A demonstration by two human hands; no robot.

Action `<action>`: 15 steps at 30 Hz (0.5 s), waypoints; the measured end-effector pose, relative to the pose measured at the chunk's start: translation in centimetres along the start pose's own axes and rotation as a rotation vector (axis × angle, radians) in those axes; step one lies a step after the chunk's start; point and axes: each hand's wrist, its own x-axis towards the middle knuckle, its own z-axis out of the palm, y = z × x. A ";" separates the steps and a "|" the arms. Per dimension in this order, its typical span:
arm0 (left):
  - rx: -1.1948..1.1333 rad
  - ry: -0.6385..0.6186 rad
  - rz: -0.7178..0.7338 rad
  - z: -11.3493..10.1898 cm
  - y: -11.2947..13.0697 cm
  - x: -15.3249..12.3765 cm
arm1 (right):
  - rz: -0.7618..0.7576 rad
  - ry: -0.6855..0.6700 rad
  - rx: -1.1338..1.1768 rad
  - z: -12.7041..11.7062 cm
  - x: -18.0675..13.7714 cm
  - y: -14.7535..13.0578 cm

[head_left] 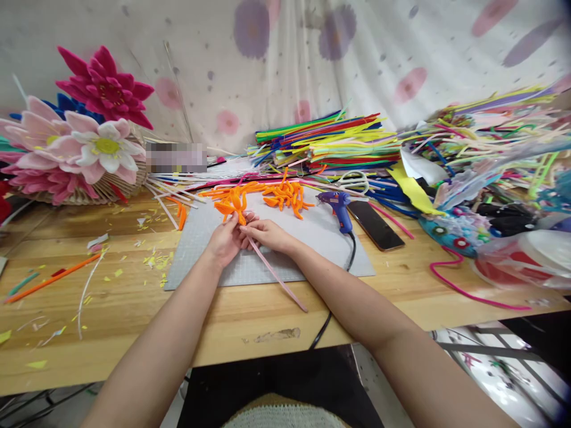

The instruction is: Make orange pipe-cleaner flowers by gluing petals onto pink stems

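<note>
Both hands meet over the grey cutting mat (312, 249). My left hand (226, 241) is closed on a bunch of orange pipe-cleaner petals (232, 207) that stick up and away from my fingers. My right hand (267, 233) pinches the top of a long pink stem (276, 274), right beside the orange bunch. The stem slants down to the right across the mat onto the wooden table (134, 297). More bent orange petal pieces (285, 195) lie on the mat just beyond my hands.
A blue glue gun (339, 208) with a black cord, a phone (375, 224) and scissors (354, 180) lie right of the mat. Stacks of coloured pipe cleaners (330, 142) fill the back and right. Finished pink flowers (89, 145) stand at the left. Scraps litter the table.
</note>
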 end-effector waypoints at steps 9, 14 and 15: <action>0.009 0.175 0.011 -0.3 0.1 0.4 | -0.148 0.224 -0.382 0.2 -0.9 0.4; 0.074 0.148 -0.005 -0.2 0.1 0.3 | -0.236 0.537 -0.464 -0.5 -0.8 -0.2; 0.116 0.134 0.000 -0.1 0.1 0.3 | -0.267 0.597 -0.482 -0.7 -0.7 -0.4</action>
